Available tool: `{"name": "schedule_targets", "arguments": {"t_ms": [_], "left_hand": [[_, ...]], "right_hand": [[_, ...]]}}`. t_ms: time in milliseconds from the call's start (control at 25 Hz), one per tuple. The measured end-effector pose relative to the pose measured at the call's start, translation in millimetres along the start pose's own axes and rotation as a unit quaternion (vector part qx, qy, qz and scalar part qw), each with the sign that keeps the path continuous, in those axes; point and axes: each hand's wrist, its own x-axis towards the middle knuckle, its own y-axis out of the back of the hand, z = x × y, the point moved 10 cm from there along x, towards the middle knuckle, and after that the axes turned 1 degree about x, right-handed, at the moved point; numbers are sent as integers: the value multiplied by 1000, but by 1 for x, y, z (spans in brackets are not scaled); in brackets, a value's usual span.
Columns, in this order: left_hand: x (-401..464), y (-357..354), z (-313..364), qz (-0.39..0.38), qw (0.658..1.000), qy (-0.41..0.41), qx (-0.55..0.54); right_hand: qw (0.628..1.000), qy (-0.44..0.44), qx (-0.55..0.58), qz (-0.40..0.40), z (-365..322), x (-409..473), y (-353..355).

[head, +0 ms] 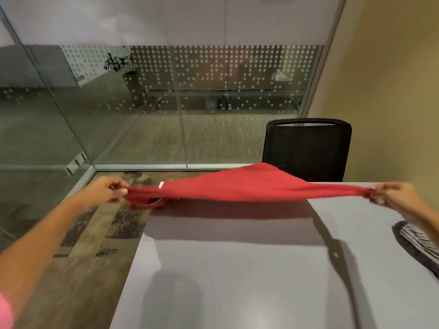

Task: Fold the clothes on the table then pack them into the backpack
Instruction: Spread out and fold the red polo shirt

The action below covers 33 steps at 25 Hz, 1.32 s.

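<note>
Red garment (237,186) stretched taut above the desk (237,269)
Left hand (107,191) and right hand (392,194) pinch opposite ends; soft, light cloth, best held at corners

red cloth (237,186) matt, soft | table (237,269) smooth, slight sheen | chair (306,150) blk mesh

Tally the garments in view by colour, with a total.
Red: 1, the red garment, held stretched above the grey table by the left hand and right hand.
Striped: 1, the striped garment at the table's right edge.
Total: 2
</note>
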Motion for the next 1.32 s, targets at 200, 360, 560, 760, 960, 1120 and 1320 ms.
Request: {"name": "schedule_targets", "arguments": {"t_ms": [200,360,560,760,960,1120,1320], "left_hand": [[-38,-127,-98,-113,988,26,98],[-59,-181,-135,-110,987,35,114],[-79,-218,-204,-122,970,162,137],[-119,-237,-212,-189,921,208,271],[-141,-252,-213,-259,891,195,317],[-165,-251,-229,-279,886,315,197],[-152,-235,-210,-161,924,347,-3]], "right_hand": [[959,-57,-261,-94,131,-24,-48],[875,3,-462,-149,196,-34,-79],[835,-10,-524,-165,250,-47,-74],[737,-47,-630,-239,302,-75,-71],[697,-61,-660,-274,299,-99,-72],[705,-58,-650,-277,296,-107,-75],[750,-98,-602,-255,315,-104,-62]]}}
